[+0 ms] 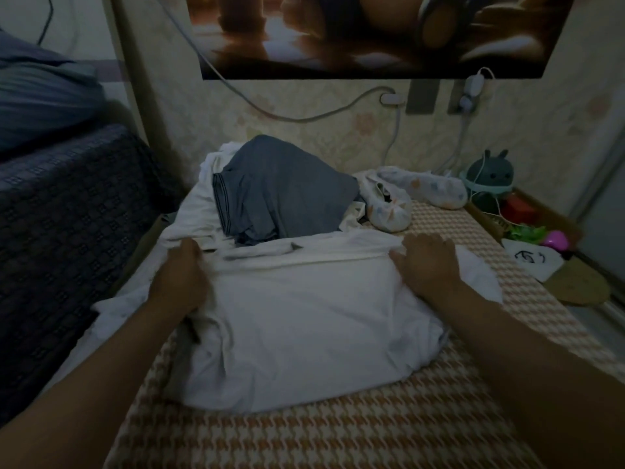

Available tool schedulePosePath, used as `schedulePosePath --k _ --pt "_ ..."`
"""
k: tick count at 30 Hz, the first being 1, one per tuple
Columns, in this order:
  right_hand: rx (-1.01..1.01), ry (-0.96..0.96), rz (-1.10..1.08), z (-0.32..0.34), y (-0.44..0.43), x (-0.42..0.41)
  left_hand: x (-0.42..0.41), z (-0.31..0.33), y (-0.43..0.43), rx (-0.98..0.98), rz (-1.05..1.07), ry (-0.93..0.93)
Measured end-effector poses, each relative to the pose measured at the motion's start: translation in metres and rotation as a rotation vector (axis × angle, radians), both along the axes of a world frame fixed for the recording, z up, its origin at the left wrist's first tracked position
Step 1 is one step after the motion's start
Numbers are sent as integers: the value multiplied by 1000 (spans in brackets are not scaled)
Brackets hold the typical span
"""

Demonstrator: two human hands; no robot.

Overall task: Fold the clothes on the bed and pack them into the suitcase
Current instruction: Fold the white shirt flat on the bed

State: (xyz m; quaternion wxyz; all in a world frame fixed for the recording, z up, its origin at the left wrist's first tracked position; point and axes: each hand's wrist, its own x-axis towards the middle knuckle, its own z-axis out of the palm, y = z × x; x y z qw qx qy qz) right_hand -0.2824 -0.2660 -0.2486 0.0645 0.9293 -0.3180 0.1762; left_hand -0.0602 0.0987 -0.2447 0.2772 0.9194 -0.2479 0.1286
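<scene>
Left hand (181,275) grips the far fold of the white garment (304,326), fingertips hidden under cloth; right hand (426,265) presses flat on it. Garment lies on the checked bed cover (338,434); edges blurred.

A white cotton garment (304,319) lies in the middle of the bed with the orange-and-cream houndstooth cover (338,434). The left hand (179,275) holds its far edge at the left end, and the right hand (426,262) rests on that edge at the right end. Behind it a folded grey knit garment (287,194) sits on a crumpled white cloth (192,211). Right of that lie two pale printed fabric bundles (389,208), touching each other. A dark teal rabbit-shaped lamp (490,174) stands beyond them by the wall. A dark blue checked blanket (67,214) borders the bed's left side.
</scene>
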Motion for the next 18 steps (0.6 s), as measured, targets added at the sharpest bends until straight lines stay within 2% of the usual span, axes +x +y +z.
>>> schedulePosePath --k 2,4,6,8,9,11,14,16,18 --pt "45 117 149 -7 5 3 6 -8 -1 249 -122 189" --pt "90 222 209 -11 10 5 6 -6 -8 419 -136 298" --pt "41 257 155 -7 13 4 5 -2 -14 542 -73 314" --pt "-54 169 167 -4 15 4 3 0 -13 604 -116 260" --pt "-103 107 202 -5 15 4 2 0 -11 572 -154 216" --pt "-236 -100 273 -5 13 4 5 -4 -6 359 -224 72" --pt "-413 -219 154 8 9 15 3 13 -11 45 -79 -100" --pt "-432 -296 31 22 11 24 1 28 -20 -16 77 -241" --pt "-420 -314 -18 36 18 32 -3 35 -26 14 196 -384"
